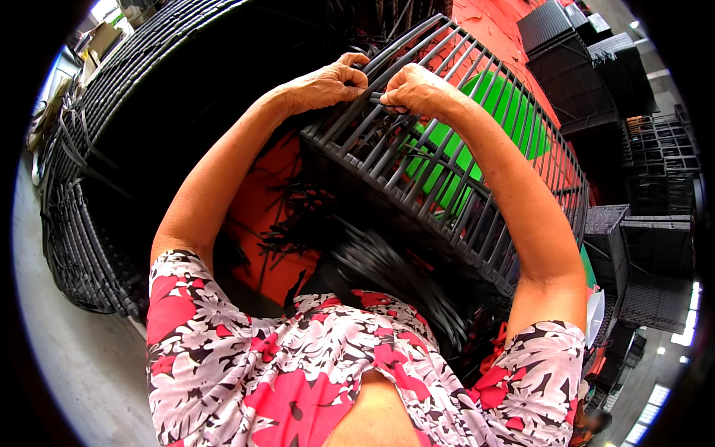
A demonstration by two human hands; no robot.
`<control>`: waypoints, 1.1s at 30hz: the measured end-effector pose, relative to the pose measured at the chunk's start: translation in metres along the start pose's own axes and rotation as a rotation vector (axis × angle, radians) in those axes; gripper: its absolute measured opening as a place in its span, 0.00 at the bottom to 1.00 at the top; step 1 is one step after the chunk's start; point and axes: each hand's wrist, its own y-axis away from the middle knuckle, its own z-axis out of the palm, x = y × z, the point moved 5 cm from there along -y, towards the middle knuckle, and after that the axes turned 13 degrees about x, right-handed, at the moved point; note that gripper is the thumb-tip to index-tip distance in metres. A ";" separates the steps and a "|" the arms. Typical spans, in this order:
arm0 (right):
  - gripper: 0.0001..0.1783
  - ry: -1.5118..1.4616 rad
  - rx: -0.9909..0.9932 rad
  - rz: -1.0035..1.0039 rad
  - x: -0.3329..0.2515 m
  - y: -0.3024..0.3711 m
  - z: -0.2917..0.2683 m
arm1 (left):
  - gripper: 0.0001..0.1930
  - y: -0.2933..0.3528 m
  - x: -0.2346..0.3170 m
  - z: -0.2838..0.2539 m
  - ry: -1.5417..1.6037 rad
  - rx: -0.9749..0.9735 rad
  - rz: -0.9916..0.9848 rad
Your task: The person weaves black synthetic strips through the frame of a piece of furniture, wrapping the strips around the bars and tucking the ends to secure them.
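A dark grey frame of many parallel bars [477,54] stands tilted in front of me. Both my hands are at its upper left part. My left hand [328,83] is closed at the frame's left edge, its fingertips bent inward; what they grip is hidden. Close beside it, my right hand [421,91] pinches a short visible piece of dark plastic strip [377,97] between thumb and fingers. That piece lies against the bars, between the two hands. A bundle of loose black strips [398,272] lies below the frame, close to my body.
A large black woven piece [89,223] curves along the left. Bright green plastic [514,112] shows behind the bars, over a red floor covering [491,26]. Dark woven furniture [570,67] is stacked at the right. Cut black strips [298,216] lie scattered below my hands.
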 end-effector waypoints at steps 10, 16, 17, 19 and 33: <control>0.18 -0.443 0.376 -0.059 -0.029 0.011 -0.031 | 0.04 0.014 0.095 -0.084 -0.205 0.322 0.448; 0.12 -0.730 0.230 -0.094 -0.052 -0.005 -0.006 | 0.04 0.020 0.078 -0.088 -0.104 0.305 0.392; 0.12 -0.676 0.260 -0.091 -0.048 -0.006 -0.007 | 0.06 0.022 0.063 -0.087 0.030 0.380 0.249; 0.08 -0.644 0.301 -0.008 -0.045 -0.004 -0.006 | 0.09 0.033 0.026 -0.078 0.304 0.523 -0.049; 0.09 -0.397 0.205 0.184 -0.038 0.014 -0.008 | 0.12 0.055 -0.035 -0.017 0.644 0.241 -0.343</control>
